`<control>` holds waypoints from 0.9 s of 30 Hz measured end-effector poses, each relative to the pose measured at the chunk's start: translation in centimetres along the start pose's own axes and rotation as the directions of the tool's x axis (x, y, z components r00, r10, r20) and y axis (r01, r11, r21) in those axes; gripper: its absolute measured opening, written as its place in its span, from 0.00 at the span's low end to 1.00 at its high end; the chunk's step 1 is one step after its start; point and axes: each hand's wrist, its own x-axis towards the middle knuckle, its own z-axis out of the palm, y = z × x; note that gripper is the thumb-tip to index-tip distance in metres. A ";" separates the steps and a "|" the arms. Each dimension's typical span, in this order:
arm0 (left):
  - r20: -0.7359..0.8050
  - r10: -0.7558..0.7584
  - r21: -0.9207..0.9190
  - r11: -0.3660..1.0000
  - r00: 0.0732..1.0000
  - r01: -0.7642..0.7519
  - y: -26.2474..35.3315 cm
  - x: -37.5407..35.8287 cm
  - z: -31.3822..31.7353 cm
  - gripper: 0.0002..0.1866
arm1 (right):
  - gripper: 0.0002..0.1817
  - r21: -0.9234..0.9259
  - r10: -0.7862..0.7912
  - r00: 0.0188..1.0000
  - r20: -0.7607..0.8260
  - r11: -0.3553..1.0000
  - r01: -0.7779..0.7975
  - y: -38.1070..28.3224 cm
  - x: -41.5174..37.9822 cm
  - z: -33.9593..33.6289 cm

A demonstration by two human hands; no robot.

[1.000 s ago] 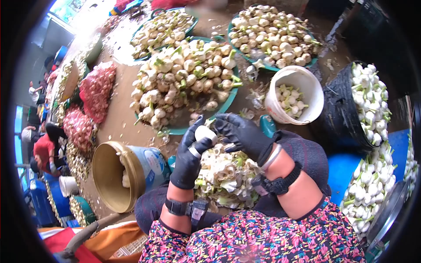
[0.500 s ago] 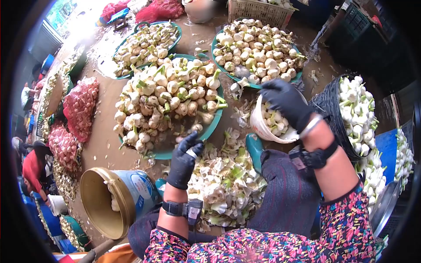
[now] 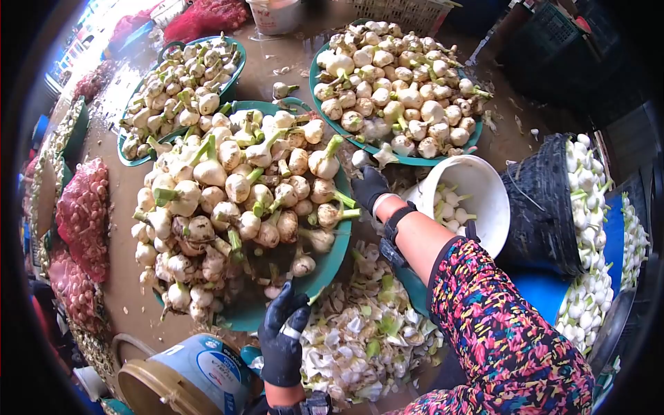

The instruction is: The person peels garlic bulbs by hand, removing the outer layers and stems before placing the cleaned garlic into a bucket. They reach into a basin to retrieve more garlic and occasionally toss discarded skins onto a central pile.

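Observation:
My right hand (image 3: 370, 188), in a dark glove, reaches down between the basins. Its fingertips are at a garlic bulb (image 3: 361, 159) on the floor; whether they grip it is hidden. My left hand (image 3: 282, 339), also gloved with a white band round one finger, is raised with fingers loosely bent and apart, nothing visible in it. Just beyond it is a green basin (image 3: 330, 259) heaped with untrimmed garlic bulbs (image 3: 228, 162). Right of my right forearm, a white bucket (image 3: 487, 200), tilted, contains peeled bulbs (image 3: 451, 207).
Peelings (image 3: 370, 339) are piled before me. More garlic fills a right-hand basin (image 3: 377, 149) and a back-left basin (image 3: 238, 69). A black tub (image 3: 543, 207) of cleaned bulbs stands at right. At lower left lies a paint bucket (image 3: 200, 373); red net sacks (image 3: 83, 214) line the left.
My right hand has moved from above the white bucket, leftward and down to the floor bulb. The white bucket now leans with its mouth toward me. The view has shifted nearer the basins.

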 end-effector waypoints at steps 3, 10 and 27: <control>-0.021 -0.021 -0.037 0.999 1.000 0.020 0.4 0.8 -0.3 0.28 | 0.32 0.038 -0.016 0.998 0.056 0.999 0.014 0.4 2.8 0.7; -0.113 -0.055 0.038 0.997 0.992 0.060 -0.1 2.8 -0.9 0.28 | 0.35 -0.326 -0.186 0.981 0.059 0.925 0.196 0.9 6.4 2.4; -0.020 -0.085 0.127 0.988 0.996 0.087 -2.3 2.0 0.2 0.26 | 0.25 -0.348 -0.041 0.958 0.283 0.927 0.142 2.2 3.2 2.2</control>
